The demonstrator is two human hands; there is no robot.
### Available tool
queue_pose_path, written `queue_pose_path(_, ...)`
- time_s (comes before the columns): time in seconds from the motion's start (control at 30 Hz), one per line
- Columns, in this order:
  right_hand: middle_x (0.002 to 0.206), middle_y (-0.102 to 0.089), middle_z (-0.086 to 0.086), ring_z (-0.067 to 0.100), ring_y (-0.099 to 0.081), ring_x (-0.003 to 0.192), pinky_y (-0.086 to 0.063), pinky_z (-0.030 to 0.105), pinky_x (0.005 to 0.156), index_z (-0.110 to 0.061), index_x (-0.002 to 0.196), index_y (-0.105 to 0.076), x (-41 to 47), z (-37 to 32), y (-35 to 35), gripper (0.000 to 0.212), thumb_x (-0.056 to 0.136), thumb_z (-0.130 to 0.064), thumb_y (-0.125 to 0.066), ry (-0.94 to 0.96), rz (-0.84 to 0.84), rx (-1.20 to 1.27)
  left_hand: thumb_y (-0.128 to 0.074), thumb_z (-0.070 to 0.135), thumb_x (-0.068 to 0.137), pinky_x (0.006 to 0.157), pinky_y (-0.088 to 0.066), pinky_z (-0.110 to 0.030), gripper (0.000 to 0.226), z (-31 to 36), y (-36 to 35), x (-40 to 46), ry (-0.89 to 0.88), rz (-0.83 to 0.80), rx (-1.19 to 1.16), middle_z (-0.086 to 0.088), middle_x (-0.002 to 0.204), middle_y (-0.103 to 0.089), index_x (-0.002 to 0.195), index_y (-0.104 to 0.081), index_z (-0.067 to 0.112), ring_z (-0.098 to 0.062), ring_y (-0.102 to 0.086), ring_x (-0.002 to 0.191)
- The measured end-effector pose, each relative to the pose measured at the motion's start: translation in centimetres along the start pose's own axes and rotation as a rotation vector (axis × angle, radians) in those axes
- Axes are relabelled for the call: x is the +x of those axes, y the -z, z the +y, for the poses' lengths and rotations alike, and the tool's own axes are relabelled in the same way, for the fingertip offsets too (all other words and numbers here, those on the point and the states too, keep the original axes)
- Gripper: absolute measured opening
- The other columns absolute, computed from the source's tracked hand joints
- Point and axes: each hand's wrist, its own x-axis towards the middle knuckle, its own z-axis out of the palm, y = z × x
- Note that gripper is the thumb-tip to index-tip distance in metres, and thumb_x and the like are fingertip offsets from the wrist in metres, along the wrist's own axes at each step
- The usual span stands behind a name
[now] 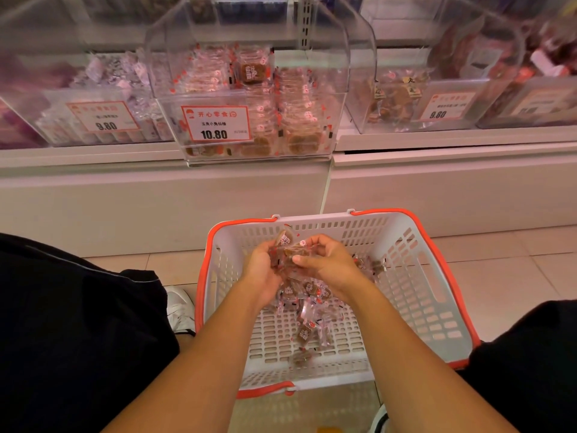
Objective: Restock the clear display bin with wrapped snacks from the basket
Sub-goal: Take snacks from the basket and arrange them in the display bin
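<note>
Both hands, left hand (pixel 261 270) and right hand (pixel 327 264), grip wrapped snacks (pixel 288 254) above the basket (pixel 406 276); the display bin (pixel 249 98) lies straight ahead, higher.

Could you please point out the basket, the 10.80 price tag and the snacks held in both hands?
basket (pixel 415 285): head view, bare right wall.
10.80 price tag (pixel 216 123): head view, middle of the card.
held snacks (pixel 285 253): head view, wrappers between the hands.

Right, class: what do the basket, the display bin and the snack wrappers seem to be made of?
Basket: looks like moulded plastic, matt white with an orange rim; the slotted walls suggest it.
Display bin: clear rigid plastic, probably acrylic; glossy, and its contents show through.
Snack wrappers: thin clear film with red print, crinkled and shiny; brown squares show inside.
</note>
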Motion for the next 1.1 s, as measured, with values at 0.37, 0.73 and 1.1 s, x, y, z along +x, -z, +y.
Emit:
queue_pose_path(0.37,0.128,-0.057,-0.012,0.007,-0.057,0.116,-0.051,0.039,0.101,-0.029,0.127,-0.054,-0.9,-0.5,-1.3,0.056,0.081,-0.009,-0.079,0.318,0.083,-0.446,-0.051,0.048,0.098,0.051,-0.050,-0.026,0.039,-0.1,-0.5,-0.4,-0.088,0.013,0.320,-0.007,0.093,-0.076,0.113,-0.069,0.017,-0.014,-0.068,0.065)
queue_pose_path(0.73,0.144,-0.051,-0.002,0.010,-0.053,0.127,-0.044,0.039,0.109,-0.029,0.151,-0.032,-1.7,-3.3,-2.2,0.063,0.097,-0.013,-0.060,0.300,-0.134,-0.585,-0.036,0.049,0.102,0.049,-0.044,-0.016,0.043,1.5,-1.0,-0.9,-0.355,0.126,0.599,0.009,0.064,-0.063,0.102,-0.061,0.015,-0.002,-0.058,0.053)
queue_pose_path(1.1,0.087,-0.073,0.001,0.020,-0.069,0.077,-0.055,0.043,0.075,-0.019,0.098,-0.067,-6.0,-14.6,-1.3,0.039,0.067,-0.017,-0.091,0.607,-0.025,-0.647,-0.042,0.034,0.104,0.039,-0.037,-0.025,0.027,12.6,-6.5,-8.3,-0.447,-0.197,0.900,-0.003,0.056,-0.053,0.089,-0.046,0.012,-0.012,-0.046,0.041)
